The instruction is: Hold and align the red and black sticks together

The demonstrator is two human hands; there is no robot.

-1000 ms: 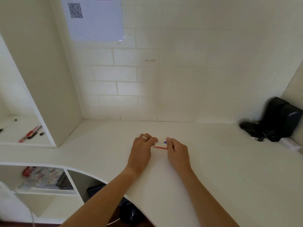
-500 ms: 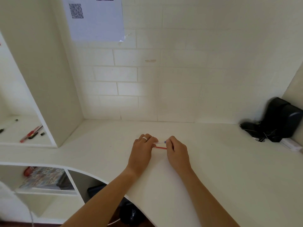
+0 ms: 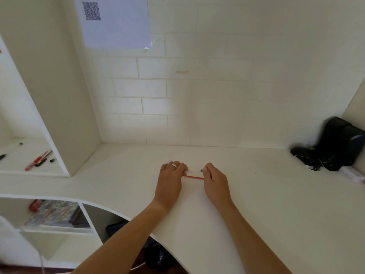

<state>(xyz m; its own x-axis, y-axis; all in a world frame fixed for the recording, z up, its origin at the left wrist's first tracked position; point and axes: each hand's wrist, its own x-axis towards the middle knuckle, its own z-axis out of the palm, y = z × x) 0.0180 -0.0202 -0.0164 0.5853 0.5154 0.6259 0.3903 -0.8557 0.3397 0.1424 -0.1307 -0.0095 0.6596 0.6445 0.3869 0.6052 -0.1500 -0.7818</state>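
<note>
Both hands rest on the white desk [image 3: 256,204] near its middle. My left hand [image 3: 170,180], a ring on one finger, pinches the left end of a clear pen barrel [image 3: 193,171] with a blue tip at its right end. My right hand [image 3: 215,179] pinches that right end. A thin red refill [image 3: 194,177] lies just below the barrel, between the two hands; its ends are hidden under the fingers. Which hand holds the refill is unclear.
A black bag [image 3: 339,144] with cords sits at the desk's far right corner, a white box [image 3: 352,174] beside it. On the left shelf lie red and black pens [image 3: 38,160]. A patterned book [image 3: 53,212] lies in the cubby below. A QR sheet [image 3: 114,20] hangs on the wall.
The hands have drawn slightly apart, so more of the clear barrel and red refill shows between them.
</note>
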